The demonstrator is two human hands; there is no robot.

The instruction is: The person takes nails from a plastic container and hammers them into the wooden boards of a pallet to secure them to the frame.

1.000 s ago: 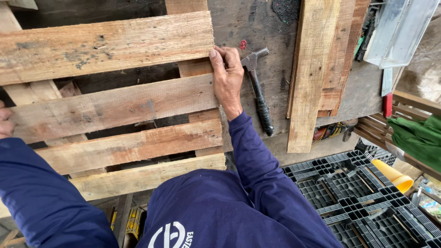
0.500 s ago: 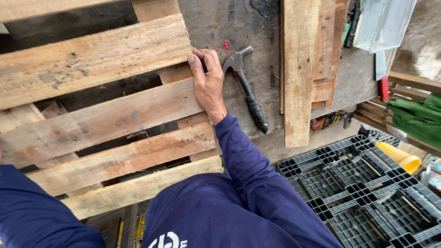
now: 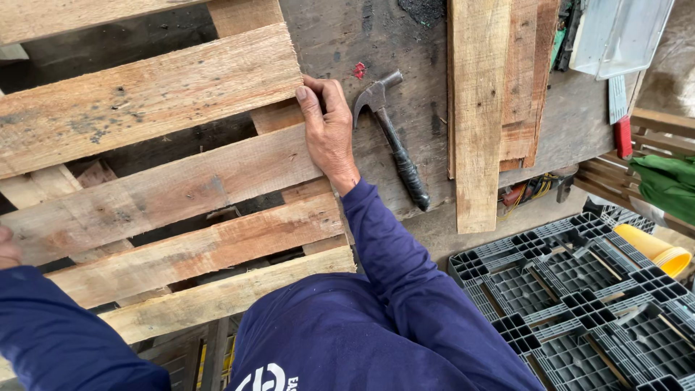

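A worn wooden pallet (image 3: 159,188) lies on a dark workbench (image 3: 413,43) in the head view. My right hand (image 3: 327,130) grips the pallet's right edge, fingers curled over the end of a slat beside the central block. My left hand (image 3: 9,247) shows only at the far left edge, resting on the pallet's left side; most of it is out of view. A claw hammer (image 3: 391,141) with a black handle lies on the bench just right of my right hand, not touched.
Loose planks (image 3: 478,108) lie stacked on the bench right of the hammer. A black plastic pallet (image 3: 579,297) sits lower right, with a yellow cup (image 3: 655,250) and green cloth (image 3: 670,185) beyond. A clear plastic tray (image 3: 615,32) sits top right.
The pallet and bench have slid left and down in view as my head moved. My right hand keeps its hold on the pallet edge; the hammer stays put.
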